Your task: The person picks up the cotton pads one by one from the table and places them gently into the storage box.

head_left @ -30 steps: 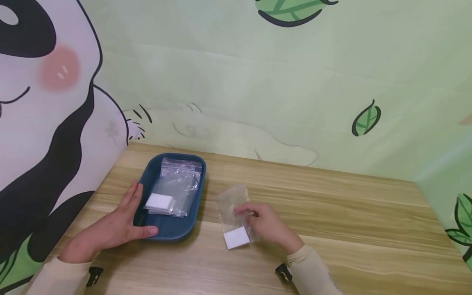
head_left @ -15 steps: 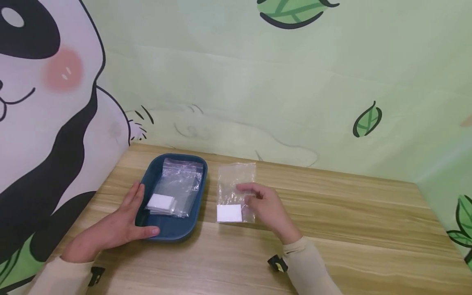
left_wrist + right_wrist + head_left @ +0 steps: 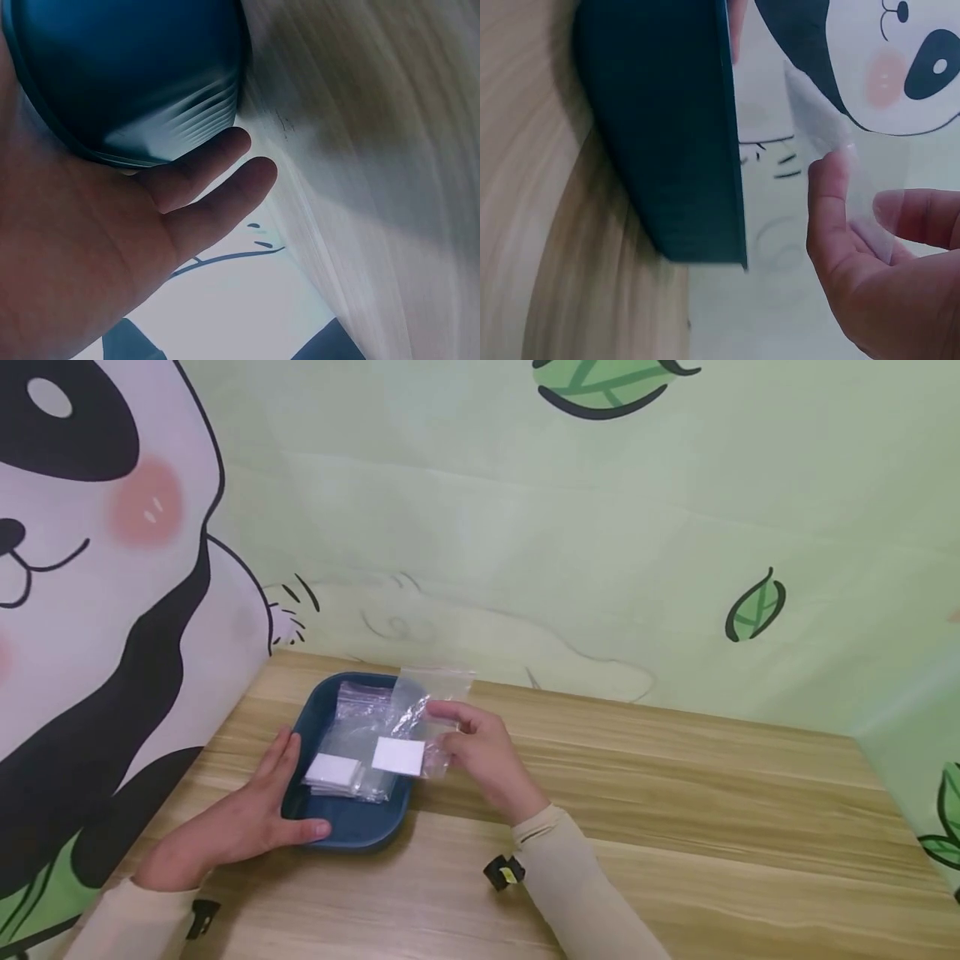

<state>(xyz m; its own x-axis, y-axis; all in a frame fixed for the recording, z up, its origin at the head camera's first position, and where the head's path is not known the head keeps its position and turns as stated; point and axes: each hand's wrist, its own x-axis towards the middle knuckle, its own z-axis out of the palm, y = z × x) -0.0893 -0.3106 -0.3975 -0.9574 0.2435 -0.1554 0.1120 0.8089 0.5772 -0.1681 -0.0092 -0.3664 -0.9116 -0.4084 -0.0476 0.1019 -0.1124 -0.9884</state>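
My right hand pinches a clear zip-lock bag with a white card at its lower end. The bag hangs over the right rim of a dark blue tray. In the right wrist view the thumb and a finger grip the bag, raised beyond the tray's side wall. Inside the tray lie several similar bags with white cards stacked at the lower left. My left hand rests against the tray's left side, fingers straight along the wall, thumb at the near rim.
The tray stands on a wood-grain table, toward its left back. Behind the table hangs a pale green backdrop with leaves, and a printed panda covers the left side.
My right hand has carried the bag leftward and away from me, from the table right of the tray to over the tray's right rim. The left hand stays at the tray.
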